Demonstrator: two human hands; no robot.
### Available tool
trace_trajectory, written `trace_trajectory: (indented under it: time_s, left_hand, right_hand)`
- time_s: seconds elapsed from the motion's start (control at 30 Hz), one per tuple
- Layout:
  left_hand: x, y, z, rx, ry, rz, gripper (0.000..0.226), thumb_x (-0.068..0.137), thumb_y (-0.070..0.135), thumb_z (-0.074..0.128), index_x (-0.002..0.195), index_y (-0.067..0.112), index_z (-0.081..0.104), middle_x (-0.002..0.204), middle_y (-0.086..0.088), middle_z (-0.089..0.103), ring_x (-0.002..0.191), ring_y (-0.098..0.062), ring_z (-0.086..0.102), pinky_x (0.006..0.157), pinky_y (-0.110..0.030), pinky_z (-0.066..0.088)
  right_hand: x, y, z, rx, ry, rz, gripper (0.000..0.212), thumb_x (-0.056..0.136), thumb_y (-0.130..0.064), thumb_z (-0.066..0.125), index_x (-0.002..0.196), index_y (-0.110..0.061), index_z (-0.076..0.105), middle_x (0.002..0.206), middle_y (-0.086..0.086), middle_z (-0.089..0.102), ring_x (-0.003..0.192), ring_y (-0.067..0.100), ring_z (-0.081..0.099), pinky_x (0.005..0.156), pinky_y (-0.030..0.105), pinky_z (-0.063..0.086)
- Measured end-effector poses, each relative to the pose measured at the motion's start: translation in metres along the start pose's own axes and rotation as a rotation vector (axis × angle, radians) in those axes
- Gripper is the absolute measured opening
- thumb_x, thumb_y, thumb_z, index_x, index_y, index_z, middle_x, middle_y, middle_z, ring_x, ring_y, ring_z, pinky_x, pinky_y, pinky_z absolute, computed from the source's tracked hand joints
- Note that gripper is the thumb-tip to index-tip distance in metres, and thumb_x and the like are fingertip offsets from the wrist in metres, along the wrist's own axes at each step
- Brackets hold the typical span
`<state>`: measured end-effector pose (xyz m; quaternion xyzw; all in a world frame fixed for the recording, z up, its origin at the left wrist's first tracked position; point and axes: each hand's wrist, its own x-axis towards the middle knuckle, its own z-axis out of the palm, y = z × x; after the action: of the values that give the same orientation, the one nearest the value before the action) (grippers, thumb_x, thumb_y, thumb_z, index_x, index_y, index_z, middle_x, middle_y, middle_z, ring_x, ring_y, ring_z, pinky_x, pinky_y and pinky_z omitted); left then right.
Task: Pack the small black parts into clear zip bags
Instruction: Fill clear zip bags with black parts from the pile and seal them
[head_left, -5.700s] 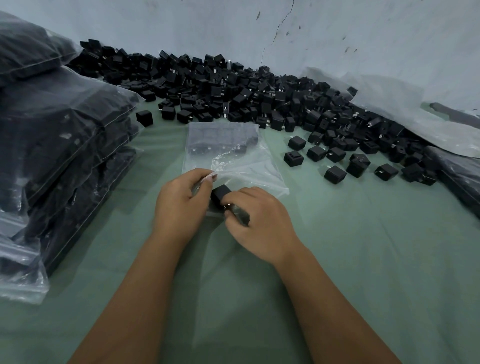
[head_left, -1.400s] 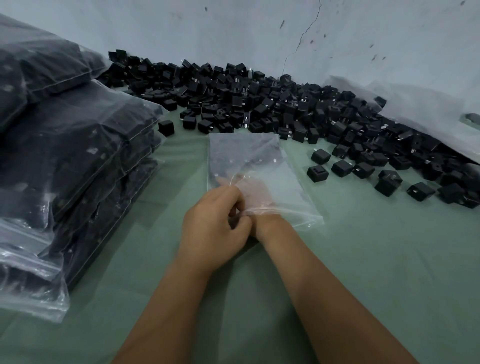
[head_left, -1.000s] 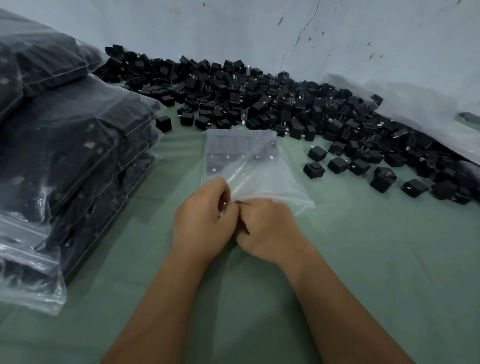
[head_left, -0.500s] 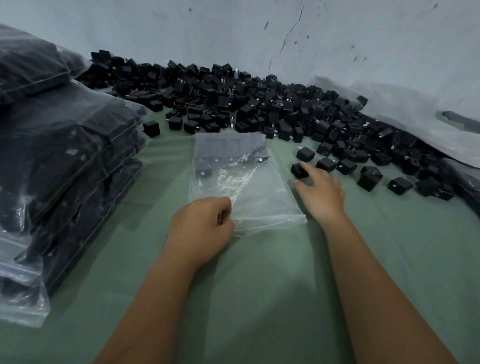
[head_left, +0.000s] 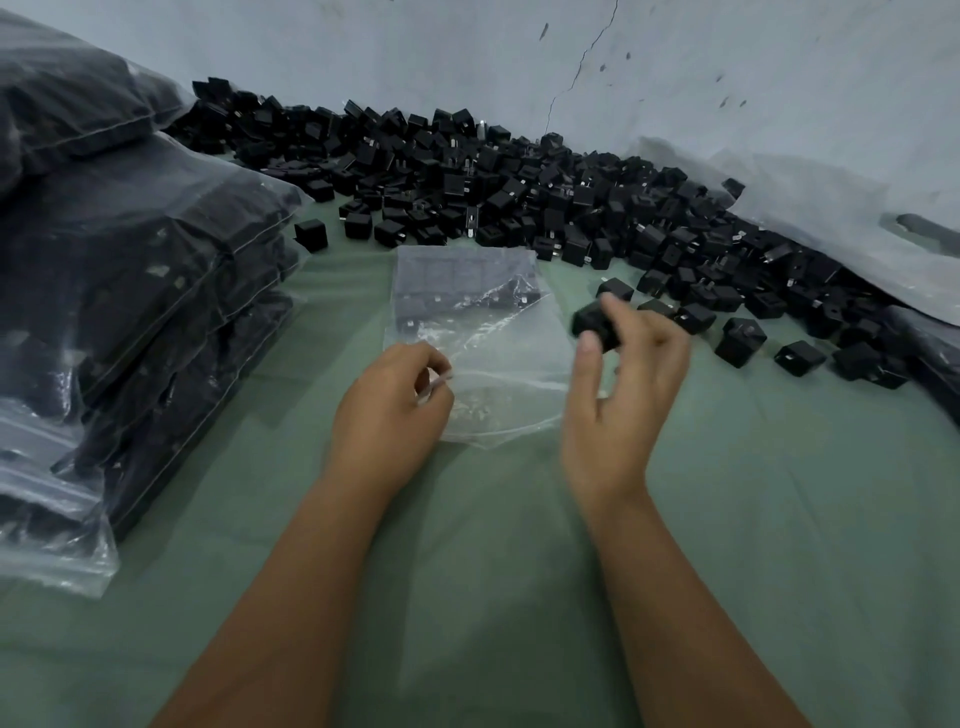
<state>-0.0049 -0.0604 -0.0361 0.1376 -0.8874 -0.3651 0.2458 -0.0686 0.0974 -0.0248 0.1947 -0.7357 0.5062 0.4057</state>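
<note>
- Fingers of the right hand (head_left: 618, 395) pinched one small black part (head_left: 595, 325), raised just right of the clear zip bag (head_left: 478, 332).
- Left hand (head_left: 387, 410) pinched the bag's near edge; the bag lay flat on the green cloth (head_left: 519, 571), some parts inside at its far end.
- Loose parts pile (head_left: 519, 192) lay beyond, against the wall.
- Filled bags (head_left: 130, 291) were stacked at left.

I am wearing nothing on my arms: both forearms are showing bare from the lower edge of the frame, and my left hand (head_left: 392, 397) and right hand (head_left: 621, 400) are going ungloved, without rings.
</note>
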Motion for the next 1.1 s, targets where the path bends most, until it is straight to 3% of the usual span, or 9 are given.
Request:
trace_trajectory:
  time_s: [0.1,0.17,0.33,0.47,0.57,0.63,0.8,1.0,1.1]
  left_hand:
    - [-0.001,0.0,-0.001,-0.062,0.065,0.008,0.013,0.087,0.014,0.062,0.089,0.026,0.062,0.077,0.011,0.051,0.073,0.004,0.048,0.063,-0.021,0.032]
    - [-0.002,0.001,-0.003,-0.119,0.123,-0.01,0.008,0.088,0.012,0.064,0.092,0.019,0.066,0.081,0.009,0.054,0.073,0.002,0.049,0.066,-0.021,0.036]
    - [-0.006,0.009,-0.005,-0.241,0.217,-0.022,0.013,0.087,0.007,0.066,0.09,0.02,0.067,0.081,0.008,0.056,0.071,0.005,0.05,0.065,-0.006,0.037]
    - [-0.007,0.009,-0.006,-0.231,0.217,-0.013,0.012,0.086,0.009,0.067,0.093,0.017,0.071,0.079,0.01,0.054,0.07,0.004,0.049,0.065,-0.008,0.037]
    - [-0.005,0.007,-0.006,-0.212,0.238,-0.044,0.009,0.087,0.017,0.068,0.094,0.021,0.071,0.079,0.012,0.053,0.071,0.004,0.049,0.065,-0.01,0.037]
    - [-0.005,0.007,-0.005,-0.208,0.246,-0.048,0.007,0.087,0.019,0.068,0.093,0.022,0.071,0.079,0.012,0.054,0.071,0.005,0.049,0.066,-0.011,0.038]
    - [-0.004,0.006,-0.005,-0.22,0.255,-0.037,0.007,0.088,0.019,0.067,0.089,0.025,0.068,0.081,0.011,0.057,0.071,0.005,0.05,0.067,-0.011,0.039]
    - [-0.007,0.01,-0.005,-0.247,0.265,0.016,0.011,0.085,0.01,0.07,0.08,0.02,0.068,0.076,0.008,0.059,0.068,-0.002,0.051,0.067,-0.019,0.042]
    - [-0.008,0.012,-0.005,-0.231,0.256,0.044,0.013,0.082,0.012,0.069,0.076,0.023,0.066,0.075,0.006,0.06,0.068,-0.004,0.051,0.066,-0.026,0.044]
  right_hand:
    - [-0.022,-0.027,0.01,0.077,-0.178,-0.169,0.031,0.095,-0.019,0.051,0.116,0.001,0.062,0.113,0.021,0.049,0.101,0.017,0.049,0.092,0.013,0.039]
    - [-0.03,-0.036,0.015,0.058,-0.305,-0.165,0.03,0.094,-0.024,0.052,0.113,-0.004,0.064,0.107,0.013,0.055,0.094,0.019,0.055,0.082,0.022,0.047]
    - [-0.027,-0.03,0.023,-0.357,-0.54,0.104,0.033,0.094,-0.046,0.049,0.092,-0.019,0.068,0.079,-0.001,0.066,0.081,0.019,0.055,0.062,0.029,0.035]
    - [-0.027,-0.026,0.019,-0.355,-0.52,0.118,0.038,0.099,-0.038,0.038,0.071,-0.02,0.057,0.07,-0.004,0.061,0.073,0.018,0.053,0.062,0.029,0.026]
    - [-0.029,-0.025,0.011,-0.271,-0.564,0.167,0.018,0.092,-0.027,0.046,0.093,-0.022,0.064,0.082,-0.008,0.064,0.086,0.014,0.053,0.066,0.028,0.037]
    - [-0.028,-0.026,0.007,-0.242,-0.633,0.159,0.024,0.085,-0.027,0.048,0.103,-0.028,0.063,0.085,-0.008,0.065,0.088,0.012,0.051,0.07,0.027,0.042]
    - [-0.032,-0.035,0.007,-0.242,-0.664,0.038,0.033,0.08,-0.036,0.052,0.108,-0.032,0.068,0.084,-0.005,0.064,0.083,0.016,0.056,0.077,0.029,0.046]
    - [-0.029,-0.031,0.024,-0.416,-0.818,-0.063,0.038,0.086,-0.033,0.053,0.124,-0.034,0.061,0.101,0.0,0.061,0.096,0.023,0.054,0.083,0.031,0.039]
    - [-0.018,-0.029,0.038,-0.466,-0.863,-0.089,0.028,0.089,-0.03,0.05,0.113,-0.029,0.064,0.1,-0.005,0.066,0.095,0.018,0.058,0.081,0.028,0.041]
